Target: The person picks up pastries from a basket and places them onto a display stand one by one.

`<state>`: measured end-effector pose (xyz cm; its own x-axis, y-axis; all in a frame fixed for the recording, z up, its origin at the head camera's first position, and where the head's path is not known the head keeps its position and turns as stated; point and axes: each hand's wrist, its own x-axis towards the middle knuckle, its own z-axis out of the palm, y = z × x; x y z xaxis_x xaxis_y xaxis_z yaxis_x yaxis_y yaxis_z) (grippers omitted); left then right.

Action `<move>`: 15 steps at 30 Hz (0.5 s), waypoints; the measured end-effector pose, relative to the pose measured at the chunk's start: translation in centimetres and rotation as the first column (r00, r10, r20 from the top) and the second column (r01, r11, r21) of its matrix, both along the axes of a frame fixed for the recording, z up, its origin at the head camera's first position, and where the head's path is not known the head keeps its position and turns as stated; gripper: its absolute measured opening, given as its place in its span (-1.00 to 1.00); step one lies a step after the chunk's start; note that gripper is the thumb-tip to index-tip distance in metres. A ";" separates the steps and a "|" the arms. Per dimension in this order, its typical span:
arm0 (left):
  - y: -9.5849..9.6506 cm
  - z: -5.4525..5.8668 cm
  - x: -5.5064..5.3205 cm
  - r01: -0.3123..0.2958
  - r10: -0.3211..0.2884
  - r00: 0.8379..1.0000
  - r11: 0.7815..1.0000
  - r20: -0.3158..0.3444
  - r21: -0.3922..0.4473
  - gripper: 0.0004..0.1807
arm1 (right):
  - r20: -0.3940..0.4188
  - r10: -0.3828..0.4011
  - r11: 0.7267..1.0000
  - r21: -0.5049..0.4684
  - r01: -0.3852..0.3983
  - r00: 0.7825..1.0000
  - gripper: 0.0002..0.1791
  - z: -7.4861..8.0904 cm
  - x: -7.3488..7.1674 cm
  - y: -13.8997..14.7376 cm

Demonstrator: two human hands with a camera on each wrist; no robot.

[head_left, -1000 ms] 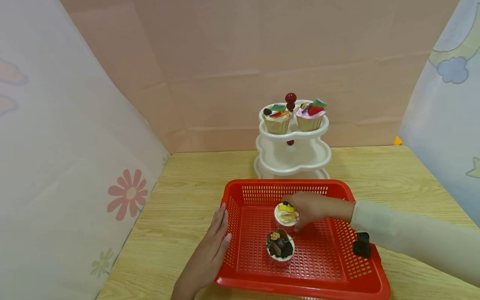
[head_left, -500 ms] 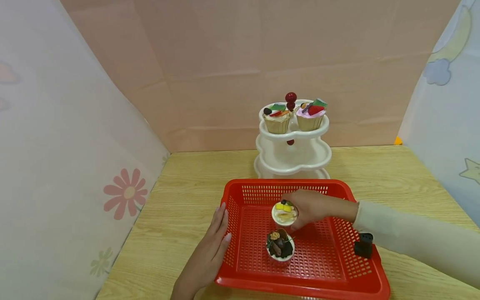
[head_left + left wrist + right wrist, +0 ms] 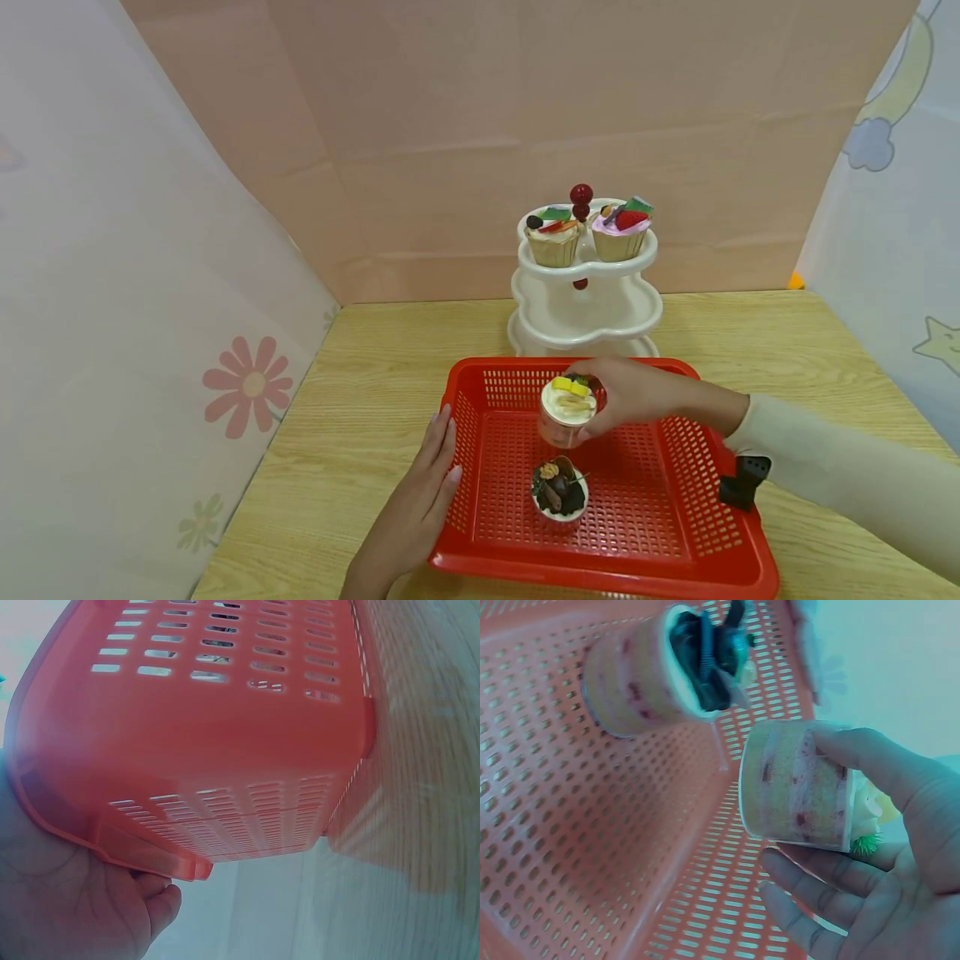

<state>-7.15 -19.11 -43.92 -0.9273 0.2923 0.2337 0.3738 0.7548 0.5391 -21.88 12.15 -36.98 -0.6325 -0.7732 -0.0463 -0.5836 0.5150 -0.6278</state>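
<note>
In the head view my right hand (image 3: 630, 396) grips a cream-topped cake cup (image 3: 561, 425) with yellow fruit pieces, held over the red basket (image 3: 637, 525). The right wrist view shows thumb and fingers on either side of this cup's clear layered wall (image 3: 795, 787), raised off the basket's floor. A second cake cup (image 3: 558, 500), topped with dark chocolate pieces and a walnut, stands inside the basket. Along the basket's left rim lies my left hand (image 3: 412, 508), its fingers extended. From the left wrist, its palm (image 3: 67, 907) shows against the outside of the rim.
Behind the basket rises a white tiered stand (image 3: 588, 321) with a red-ball top. Its top tier bears a cream cupcake (image 3: 553, 242) and a pink-frosted cupcake (image 3: 618, 237). A wooden table (image 3: 390, 358) lies underneath, with a flower-patterned sheet (image 3: 150, 292) at left.
My right hand has lifted the cream-topped cake cup up from the basket floor and slightly left. My left hand stays at the rim.
</note>
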 end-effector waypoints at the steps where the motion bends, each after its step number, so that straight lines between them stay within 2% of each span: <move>1: 0.0 0.0 0.0 -0.002 0.002 1.000 1.000 -0.002 0.001 -0.37 | 0.010 -0.002 1.000 -0.017 0.002 1.000 -0.34 0.2 0.0 0.1; 11: 0.0 0.0 0.0 -0.002 0.002 1.000 1.000 -0.002 0.011 -0.37 | -0.031 0.001 0.986 -0.169 -0.006 1.000 -0.28 0.8 -0.4 0.4; 15: 0.0 -0.1 0.0 -0.001 0.001 1.000 1.000 0.000 0.020 -0.37 | -0.031 -0.039 0.977 -0.210 0.031 0.999 -0.30 0.9 -0.4 0.4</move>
